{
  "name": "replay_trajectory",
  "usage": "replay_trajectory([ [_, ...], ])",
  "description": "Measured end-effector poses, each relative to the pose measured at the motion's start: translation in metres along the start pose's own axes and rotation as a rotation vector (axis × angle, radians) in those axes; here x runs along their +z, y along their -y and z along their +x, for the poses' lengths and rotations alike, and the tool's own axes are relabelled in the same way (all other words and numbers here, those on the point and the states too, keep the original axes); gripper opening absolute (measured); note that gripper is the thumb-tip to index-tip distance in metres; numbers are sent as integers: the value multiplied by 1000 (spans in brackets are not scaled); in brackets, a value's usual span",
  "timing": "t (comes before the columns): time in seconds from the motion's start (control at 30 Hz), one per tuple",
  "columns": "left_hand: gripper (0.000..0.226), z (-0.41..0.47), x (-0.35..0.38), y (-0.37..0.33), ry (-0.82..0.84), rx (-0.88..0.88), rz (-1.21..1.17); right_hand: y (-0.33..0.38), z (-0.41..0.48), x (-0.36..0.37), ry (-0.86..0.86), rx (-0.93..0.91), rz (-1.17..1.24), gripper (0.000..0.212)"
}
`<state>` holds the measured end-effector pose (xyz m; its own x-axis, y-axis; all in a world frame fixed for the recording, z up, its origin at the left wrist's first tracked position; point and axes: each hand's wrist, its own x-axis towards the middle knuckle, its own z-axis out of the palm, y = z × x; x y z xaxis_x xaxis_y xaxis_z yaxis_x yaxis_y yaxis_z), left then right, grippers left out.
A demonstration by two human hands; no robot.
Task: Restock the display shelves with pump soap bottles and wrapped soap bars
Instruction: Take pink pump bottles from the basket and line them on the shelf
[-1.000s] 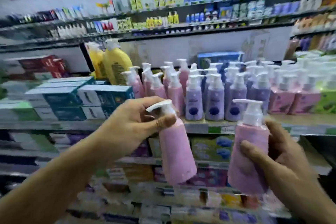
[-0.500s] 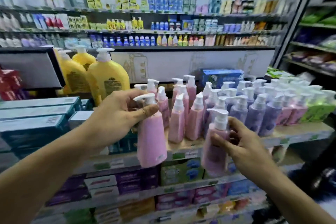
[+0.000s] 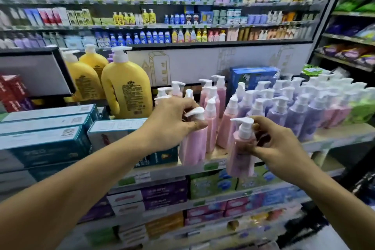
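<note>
The left hand (image 3: 174, 122), fingers curled, holds a pink bottle (image 3: 192, 148) at the shelf (image 3: 334, 136) front edge; the right hand (image 3: 280, 144) fingers pinch a second bottle (image 3: 240, 160), not yet shelved.

- Head view: single wide-angle camera worn on the head, facing forward and slightly downward.
- Near the display shelf (image 3: 334, 135); wall shelves (image 3: 223, 43) lie farther behind.
</note>
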<state>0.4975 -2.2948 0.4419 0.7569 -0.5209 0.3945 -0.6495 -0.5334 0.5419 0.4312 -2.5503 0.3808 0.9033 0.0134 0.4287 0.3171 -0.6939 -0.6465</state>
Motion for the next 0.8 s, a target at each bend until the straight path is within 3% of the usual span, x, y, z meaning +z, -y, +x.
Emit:
replay_trajectory([
  [0.2,25,18,-12,-11,10,-28,52,-7,11,-6,66,-81,204,44],
  [0.4,26,26,-7,-20,50,121,305,-20,17,-1,108,-130,289,47],
  [0.6,60,31,6,-13,-62,194,624,-17,18,0,150,-150,325,46],
  [0.8,74,47,1,-5,-118,210,816,-11,17,-1,75,-117,288,43],
])
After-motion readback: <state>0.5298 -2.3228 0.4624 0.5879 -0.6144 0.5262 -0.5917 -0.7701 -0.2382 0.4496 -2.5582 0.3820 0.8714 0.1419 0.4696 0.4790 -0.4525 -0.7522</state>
